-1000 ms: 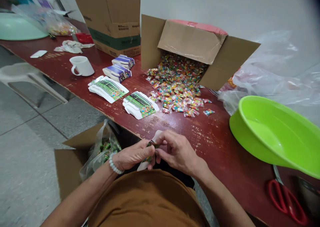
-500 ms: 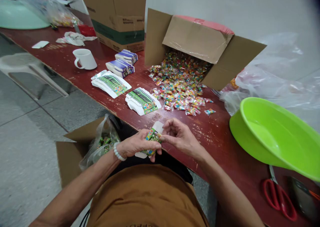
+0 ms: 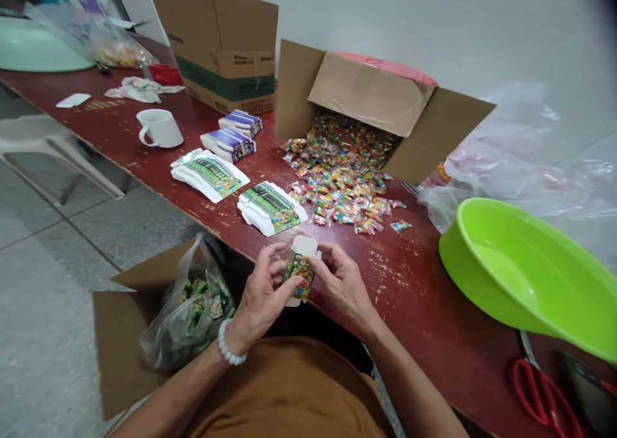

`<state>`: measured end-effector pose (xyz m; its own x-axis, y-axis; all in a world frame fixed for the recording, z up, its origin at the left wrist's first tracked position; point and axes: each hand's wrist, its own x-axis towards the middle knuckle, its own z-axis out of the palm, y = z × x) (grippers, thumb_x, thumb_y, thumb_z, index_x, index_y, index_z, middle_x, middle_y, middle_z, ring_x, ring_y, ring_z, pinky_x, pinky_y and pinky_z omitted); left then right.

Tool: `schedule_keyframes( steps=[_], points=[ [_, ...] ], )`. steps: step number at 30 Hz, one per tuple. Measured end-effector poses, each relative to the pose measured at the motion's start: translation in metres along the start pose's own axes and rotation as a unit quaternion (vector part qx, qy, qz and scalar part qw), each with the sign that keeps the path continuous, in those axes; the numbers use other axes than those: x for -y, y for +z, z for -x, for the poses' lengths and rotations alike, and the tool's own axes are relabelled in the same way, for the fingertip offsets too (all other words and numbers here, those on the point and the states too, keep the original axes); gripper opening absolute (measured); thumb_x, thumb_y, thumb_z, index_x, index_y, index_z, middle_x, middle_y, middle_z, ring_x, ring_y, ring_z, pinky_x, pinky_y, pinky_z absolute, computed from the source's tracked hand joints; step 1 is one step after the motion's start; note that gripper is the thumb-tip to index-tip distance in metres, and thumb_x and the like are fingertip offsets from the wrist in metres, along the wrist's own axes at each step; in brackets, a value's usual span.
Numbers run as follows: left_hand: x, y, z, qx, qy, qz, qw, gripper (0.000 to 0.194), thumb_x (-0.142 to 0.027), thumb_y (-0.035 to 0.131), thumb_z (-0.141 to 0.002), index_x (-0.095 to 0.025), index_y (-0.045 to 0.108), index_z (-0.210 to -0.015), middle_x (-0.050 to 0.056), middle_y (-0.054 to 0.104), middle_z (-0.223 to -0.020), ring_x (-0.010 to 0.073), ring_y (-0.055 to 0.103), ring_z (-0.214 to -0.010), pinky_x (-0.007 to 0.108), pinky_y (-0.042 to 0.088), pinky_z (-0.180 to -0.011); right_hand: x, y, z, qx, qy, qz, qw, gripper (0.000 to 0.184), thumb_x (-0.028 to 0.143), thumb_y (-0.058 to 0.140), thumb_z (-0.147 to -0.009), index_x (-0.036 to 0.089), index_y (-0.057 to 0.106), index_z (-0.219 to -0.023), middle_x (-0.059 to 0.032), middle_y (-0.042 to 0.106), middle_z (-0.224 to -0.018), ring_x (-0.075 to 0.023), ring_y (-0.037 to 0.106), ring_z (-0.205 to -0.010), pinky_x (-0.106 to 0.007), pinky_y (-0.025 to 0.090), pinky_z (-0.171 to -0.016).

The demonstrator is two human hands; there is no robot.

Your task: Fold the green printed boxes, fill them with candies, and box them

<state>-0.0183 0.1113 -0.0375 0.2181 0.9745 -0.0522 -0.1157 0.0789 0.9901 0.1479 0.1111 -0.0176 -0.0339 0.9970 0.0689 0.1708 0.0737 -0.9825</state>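
Just below the middle of the frame, a small patterned box (image 3: pixel 297 277) is held above the desk's front edge. White flaps stick out at its top and bottom. Its back is hidden, and its print is too small to read.

The left hand (image 3: pixel 260 293) has its grip clamped on the box, thumb across the front, other fingers partly out of sight behind. The right hand (image 3: pixel 344 284) touches the upper right edge, thumb and forefinger nearly together; whether that grip pinches the box, I cannot tell.

Just beyond, left of centre, lie stacks of flat boxes (image 3: pixel 272 208). Wrapped candy (image 3: pixel 344 181) spills from a tipped carton (image 3: pixel 369 97) at upper centre; the carton's depth is dark.

At right, a green basin (image 3: pixel 460 277) is cut off by the frame and covers the blade tips of red-handled scissors (image 3: pixel 533 386), themselves cropped below. Bare desk (image 3: pixel 409 303) separates basin and right hand.

The desk's front edge slants from upper left down to the hands. Below it, at lower left, a clear bag (image 3: pixel 161 345) sits in a carton, its green contents blurred.
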Motion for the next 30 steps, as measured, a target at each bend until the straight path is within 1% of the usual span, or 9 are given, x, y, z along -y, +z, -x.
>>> schedule_keyframes(
  steps=[3,5,7,10,15,19,23,26,30],
  points=[
    [-0.002,0.003,0.003,-0.005,0.021,0.035,0.999,0.068,-0.032,0.071,-0.083,-0.028,0.034,-0.140,0.006,0.069,-0.114,0.0188,0.069,-0.094,0.030,0.056,-0.084,-0.008,0.011,0.003,-0.029,0.013,-0.142,0.989,0.046,0.035,0.070,-0.085,0.025,0.048,-0.124,-0.0025,0.071,-0.096,-0.0183,0.067,-0.086,-0.031,0.053,-0.079],
    [-0.003,0.004,0.002,0.000,0.030,0.050,0.998,0.062,-0.030,0.072,-0.082,-0.027,0.041,-0.136,0.007,0.066,-0.122,0.0188,0.067,-0.102,0.029,0.054,-0.087,-0.014,0.018,0.006,-0.047,-0.004,-0.168,0.985,0.039,0.033,0.070,-0.085,0.025,0.052,-0.119,-0.0029,0.071,-0.098,-0.0174,0.066,-0.088,-0.030,0.052,-0.081],
    [-0.004,0.003,-0.001,0.010,0.020,0.067,0.998,0.054,-0.030,0.074,-0.081,-0.023,0.049,-0.127,0.006,0.066,-0.119,0.0179,0.066,-0.100,0.027,0.054,-0.085,-0.019,0.020,0.007,-0.052,-0.023,-0.164,0.985,0.031,0.033,0.069,-0.086,0.023,0.059,-0.113,-0.0037,0.069,-0.100,-0.0165,0.065,-0.089,-0.029,0.051,-0.081],
    [-0.006,0.000,-0.003,0.033,-0.019,0.087,0.995,0.042,-0.034,0.074,-0.081,-0.020,0.055,-0.116,0.003,0.069,-0.098,0.0140,0.065,-0.083,0.023,0.054,-0.073,-0.019,0.013,0.006,-0.049,-0.018,-0.124,0.991,0.022,0.036,0.068,-0.086,0.020,0.066,-0.101,-0.0027,0.068,-0.091,-0.0152,0.063,-0.080,-0.027,0.050,-0.074],
    [-0.008,-0.001,-0.001,0.055,-0.051,0.076,0.994,0.034,-0.039,0.068,-0.086,-0.018,0.059,-0.111,0.001,0.067,-0.088,0.0116,0.061,-0.075,0.020,0.050,-0.066,-0.008,-0.003,-0.001,-0.022,0.060,-0.103,0.993,0.024,0.039,0.075,-0.078,0.017,0.068,-0.073,-0.0007,0.067,-0.074,-0.0135,0.059,-0.068,-0.027,0.048,-0.068],
    [-0.004,-0.002,-0.002,0.048,-0.036,0.016,0.998,0.028,-0.038,0.069,-0.085,-0.018,0.063,-0.104,0.002,0.069,-0.090,0.0127,0.061,-0.077,0.022,0.050,-0.069,-0.004,-0.007,-0.005,-0.009,0.097,-0.180,0.979,0.034,0.037,0.086,-0.065,0.019,0.067,-0.088,0.0020,0.066,-0.074,-0.0125,0.060,-0.066,-0.026,0.050,-0.067],
    [-0.004,-0.003,-0.005,0.026,-0.020,0.040,0.999,0.033,-0.032,0.076,-0.080,-0.019,0.058,-0.104,0.000,0.069,-0.090,0.0126,0.063,-0.079,0.022,0.051,-0.075,-0.010,-0.009,-0.005,0.038,0.071,-0.132,0.988,0.026,0.038,0.082,-0.071,0.018,0.068,-0.081,0.0012,0.066,-0.072,-0.0119,0.058,-0.064,-0.025,0.048,-0.064],
    [-0.010,-0.002,-0.006,0.044,-0.088,0.128,0.987,0.053,-0.034,0.080,-0.076,-0.024,0.048,-0.117,-0.001,0.069,-0.089,0.0133,0.067,-0.077,0.023,0.052,-0.071,-0.014,-0.008,-0.002,0.011,0.009,-0.094,0.995,0.022,0.038,0.078,-0.077,0.019,0.069,-0.075,0.0003,0.066,-0.073,-0.0127,0.059,-0.064,-0.025,0.048,-0.062],
    [-0.014,0.005,-0.004,0.149,-0.220,0.184,0.946,0.056,-0.061,0.060,-0.086,-0.018,0.053,-0.121,0.006,0.069,-0.083,0.0170,0.068,-0.060,0.025,0.053,-0.054,-0.011,-0.008,0.001,0.000,-0.075,-0.014,0.997,0.015,0.037,0.070,-0.086,0.022,0.072,-0.087,-0.0020,0.067,-0.079,-0.0143,0.062,-0.064,-0.027,0.051,-0.062]
  ],
)
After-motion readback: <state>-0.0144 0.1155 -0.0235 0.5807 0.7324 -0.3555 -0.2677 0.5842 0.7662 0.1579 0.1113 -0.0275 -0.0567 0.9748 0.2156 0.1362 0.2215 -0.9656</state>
